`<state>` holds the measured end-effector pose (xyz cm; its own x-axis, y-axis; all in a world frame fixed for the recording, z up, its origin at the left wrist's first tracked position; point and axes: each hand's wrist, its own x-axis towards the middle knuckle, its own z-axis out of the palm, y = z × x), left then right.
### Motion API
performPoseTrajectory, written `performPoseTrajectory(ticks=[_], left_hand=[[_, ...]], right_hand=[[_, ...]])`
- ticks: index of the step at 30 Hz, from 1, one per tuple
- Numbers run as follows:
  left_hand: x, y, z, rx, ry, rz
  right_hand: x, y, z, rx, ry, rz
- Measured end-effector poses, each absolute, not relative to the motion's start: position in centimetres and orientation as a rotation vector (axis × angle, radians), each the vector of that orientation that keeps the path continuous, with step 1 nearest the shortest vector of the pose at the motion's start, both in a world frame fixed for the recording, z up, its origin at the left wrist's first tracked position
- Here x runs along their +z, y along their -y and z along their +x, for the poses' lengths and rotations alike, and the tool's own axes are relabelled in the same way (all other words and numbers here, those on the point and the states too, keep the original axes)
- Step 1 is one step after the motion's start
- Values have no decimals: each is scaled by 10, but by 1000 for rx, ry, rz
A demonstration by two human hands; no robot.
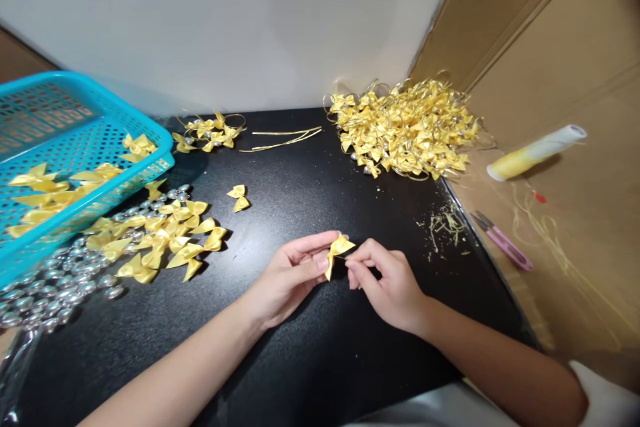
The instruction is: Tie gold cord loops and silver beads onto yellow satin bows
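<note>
A yellow satin bow (336,255) is pinched between the thumb and fingers of my left hand (295,270), held above the black table (280,360). Just to its right, my right hand (385,280) is closed in a pinch on a thin strand (342,258) that runs from the middle of the bow. Whether that strand is thread or a needle cannot be made out. One loose bow (239,198) lies farther up the table, left of both hands. A heap of yellow bows (173,237) spreads beside silver beads (65,280) at the left.
A blue plastic basket (167,162) with bows inside stands at left. At the back lie gold cords (287,137), a small cluster of finished-looking bows (213,132) and a large pile (410,130). Thread scraps (447,224), pink-handled snips (505,246) and a thread cone (537,152) are at right.
</note>
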<state>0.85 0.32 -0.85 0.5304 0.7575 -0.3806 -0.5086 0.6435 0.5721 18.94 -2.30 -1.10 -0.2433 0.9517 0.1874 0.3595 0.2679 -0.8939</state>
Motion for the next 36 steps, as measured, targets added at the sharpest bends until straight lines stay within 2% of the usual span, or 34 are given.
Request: performPoseTrajectory(ticks=[16,36], left_hand=[[-11,-1,9,763,-712,460],[-5,-4,11,806,-679,367]], right_hand=[[-11,25,185,1299,1534,-1143],[-9,24,185,1275,1575,-1158]])
